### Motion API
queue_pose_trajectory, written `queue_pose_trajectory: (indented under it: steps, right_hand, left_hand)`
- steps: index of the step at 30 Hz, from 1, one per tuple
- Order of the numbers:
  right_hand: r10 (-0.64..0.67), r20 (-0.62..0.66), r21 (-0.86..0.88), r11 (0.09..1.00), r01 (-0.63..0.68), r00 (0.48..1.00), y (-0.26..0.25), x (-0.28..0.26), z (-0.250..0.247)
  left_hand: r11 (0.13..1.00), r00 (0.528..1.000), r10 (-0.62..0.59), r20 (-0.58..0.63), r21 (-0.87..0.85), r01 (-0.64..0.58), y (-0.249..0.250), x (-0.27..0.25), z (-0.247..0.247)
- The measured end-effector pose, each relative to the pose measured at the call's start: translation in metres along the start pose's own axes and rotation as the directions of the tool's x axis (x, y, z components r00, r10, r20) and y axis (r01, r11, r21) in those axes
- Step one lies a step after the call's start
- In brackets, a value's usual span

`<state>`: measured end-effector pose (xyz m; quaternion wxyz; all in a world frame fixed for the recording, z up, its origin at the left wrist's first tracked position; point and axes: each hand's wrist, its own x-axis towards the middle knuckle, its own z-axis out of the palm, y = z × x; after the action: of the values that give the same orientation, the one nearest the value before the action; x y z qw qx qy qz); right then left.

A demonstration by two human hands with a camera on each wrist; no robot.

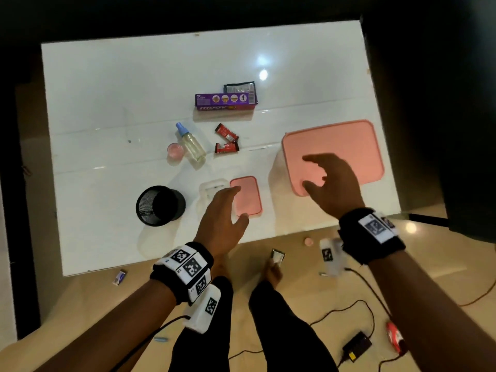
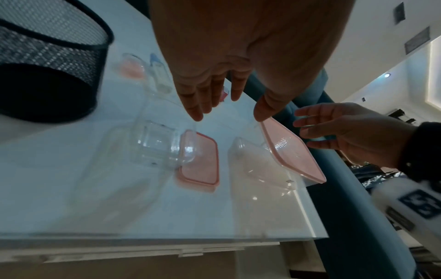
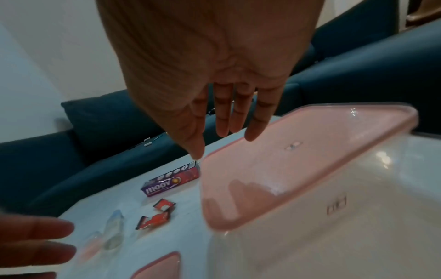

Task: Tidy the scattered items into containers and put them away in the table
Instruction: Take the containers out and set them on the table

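On the white glossy table (image 1: 112, 108) I count two clear plastic containers with pink lids: one large container (image 1: 349, 146) near the right edge, and one small container (image 1: 251, 196) close to the front edge. Beside the small one, on its left, a small clear box (image 1: 212, 187) lies without a lid. There is one black round mesh cup (image 1: 160, 201) near the front edge, one clear spray bottle with blue cap (image 1: 191, 142), one small pink round jar (image 1: 175, 151) touching it, two red snack wrappers (image 1: 226, 139), one purple cardboard box printed "moov" (image 1: 226, 101) and one dark foil sachet (image 1: 239, 87) just behind it, toward the back edge.

In the wrist views the bottle and the jar are blurred, and the large container is cut by the picture border. Several small things lie on the floor, too small to name.

The left hand (image 1: 224, 214) hovers above the small container with the fingers straight and spread, holding nothing. The right hand (image 1: 331, 183) is above the near left corner of the large container's lid, fingers relaxed and wide apart, also holding nothing; whether the fingertips touch the lid I cannot tell
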<state>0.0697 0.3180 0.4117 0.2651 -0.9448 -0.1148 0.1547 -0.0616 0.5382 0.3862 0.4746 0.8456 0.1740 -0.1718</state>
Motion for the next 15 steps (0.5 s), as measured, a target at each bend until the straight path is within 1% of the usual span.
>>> queue_pose_trajectory:
  steps: [2, 3, 6, 9, 10, 12, 14, 15]
  right_hand:
    - [0.026, 0.146, -0.179, 0.984, 0.0, 0.989, 0.008, 0.029, -0.019]
    - [0.032, 0.212, -0.254, 0.967, 0.023, 0.977, 0.011, 0.045, -0.026]
    - [-0.022, 0.352, -0.382, 0.909, 0.165, 0.936, 0.009, 0.09, -0.032]
    - [-0.013, 0.503, -0.506, 0.806, 0.307, 0.864, 0.002, 0.125, -0.027]
    - [-0.004, 0.547, -0.529, 0.773, 0.35, 0.837, 0.0, 0.132, -0.025]
    - [-0.022, 0.594, -0.533, 0.738, 0.414, 0.804, -0.003, 0.143, -0.024]
    - [-0.065, 0.614, -0.514, 0.723, 0.461, 0.786, 0.0, 0.146, -0.022]
    - [-0.087, 0.611, -0.507, 0.72, 0.474, 0.787, 0.002, 0.146, -0.019]
  left_hand:
    - [1.0, 0.999, 0.009, 0.038, -0.029, -0.008, 0.016, 0.015, 0.012]
    - [0.999, 0.999, -0.005, 0.053, -0.05, 0.008, 0.024, 0.024, 0.02]
    - [0.99, 0.992, -0.066, 0.107, -0.116, 0.078, 0.046, 0.055, 0.039]
    - [0.984, 0.983, -0.107, 0.146, -0.128, 0.126, 0.067, 0.084, 0.057]
    - [0.979, 0.981, -0.127, 0.145, -0.142, 0.148, 0.074, 0.091, 0.062]
    - [0.959, 0.978, -0.166, 0.126, -0.21, 0.19, 0.086, 0.103, 0.07]
    - [0.945, 0.983, -0.17, 0.068, -0.272, 0.182, 0.099, 0.109, 0.078]
    - [0.937, 0.981, -0.189, 0.03, -0.295, 0.19, 0.106, 0.111, 0.08]
